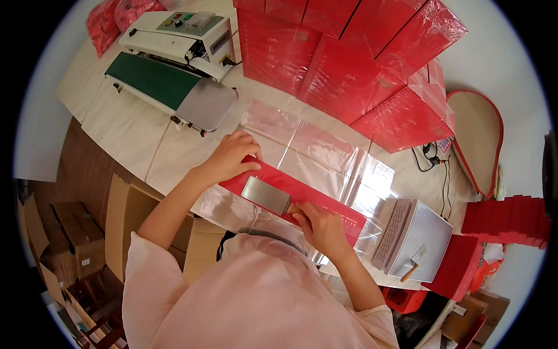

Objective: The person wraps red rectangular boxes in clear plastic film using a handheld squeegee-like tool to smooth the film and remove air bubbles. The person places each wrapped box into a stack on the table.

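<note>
A long, narrow red box (321, 210) lies slantwise on sheets of clear plastic film (325, 152) at the front of the table. My left hand (233, 157) grips the far left end of the box, its fingers curled over the edge. In my right hand (323, 225) is a scraper (266, 195) with a wide, flat metal blade and a wooden handle. The blade points left and rests flat on or just over the box's top; I cannot tell whether it touches.
Red boxes wrapped in clear film (343, 75) are stacked at the back. A sealing machine (174, 64) with a green belt stands back left. To the right, a small trowel (414, 264) lies on a silver metal unit (433, 241), near black cables (446, 186). Cardboard boxes (131, 224) stand below left.
</note>
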{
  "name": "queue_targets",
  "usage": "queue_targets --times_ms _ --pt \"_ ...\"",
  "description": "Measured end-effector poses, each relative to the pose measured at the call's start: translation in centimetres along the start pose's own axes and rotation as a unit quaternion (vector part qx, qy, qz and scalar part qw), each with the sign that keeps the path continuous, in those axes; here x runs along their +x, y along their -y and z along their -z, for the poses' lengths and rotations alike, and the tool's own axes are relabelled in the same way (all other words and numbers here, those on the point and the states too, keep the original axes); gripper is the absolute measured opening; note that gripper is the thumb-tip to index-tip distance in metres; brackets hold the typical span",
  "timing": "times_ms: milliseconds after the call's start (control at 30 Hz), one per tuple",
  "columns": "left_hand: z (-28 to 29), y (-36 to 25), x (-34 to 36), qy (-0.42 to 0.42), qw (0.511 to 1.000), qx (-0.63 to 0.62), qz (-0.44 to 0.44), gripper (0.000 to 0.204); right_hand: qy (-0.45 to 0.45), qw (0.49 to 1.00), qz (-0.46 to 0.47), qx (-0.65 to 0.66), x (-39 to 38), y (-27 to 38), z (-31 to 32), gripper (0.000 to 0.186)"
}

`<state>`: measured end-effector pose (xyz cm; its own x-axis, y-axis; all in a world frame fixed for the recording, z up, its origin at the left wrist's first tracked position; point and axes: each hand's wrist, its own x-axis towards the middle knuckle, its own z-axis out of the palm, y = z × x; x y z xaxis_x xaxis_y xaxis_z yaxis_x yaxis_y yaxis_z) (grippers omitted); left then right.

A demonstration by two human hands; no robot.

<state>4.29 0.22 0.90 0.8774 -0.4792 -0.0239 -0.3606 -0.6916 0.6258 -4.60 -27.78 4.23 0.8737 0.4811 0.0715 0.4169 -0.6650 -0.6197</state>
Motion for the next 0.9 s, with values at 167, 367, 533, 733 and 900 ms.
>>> queue_targets --times_ms 167,367,533,733,900 --pt "-0.2 0.8 0.1 -0.004 0.999 -0.031 0.028 0.006 -0.008 1.0 -0.006 0.012 0.5 0.0 0.3 0.01" --pt "-0.1 1.1 -0.1 -0.032 0.998 -0.051 0.036 0.007 -0.013 1.0 -0.028 0.002 0.8 -0.2 0.5 0.012" --pt "-0.2 1.1 -0.1 -0.038 0.998 -0.042 0.028 0.007 -0.003 0.999 -0.048 -0.008 1.1 -0.2 0.7 0.016" --pt "-0.3 1.4 0.0 -0.055 0.995 -0.075 0.023 0.005 -0.03 0.998 -0.038 -0.032 1.2 -0.9 0.5 0.015" --pt "-0.3 1.1 0.0 -0.086 0.985 -0.138 0.057 0.014 -0.049 0.998 -0.033 -0.025 1.6 -1.0 0.5 0.016"
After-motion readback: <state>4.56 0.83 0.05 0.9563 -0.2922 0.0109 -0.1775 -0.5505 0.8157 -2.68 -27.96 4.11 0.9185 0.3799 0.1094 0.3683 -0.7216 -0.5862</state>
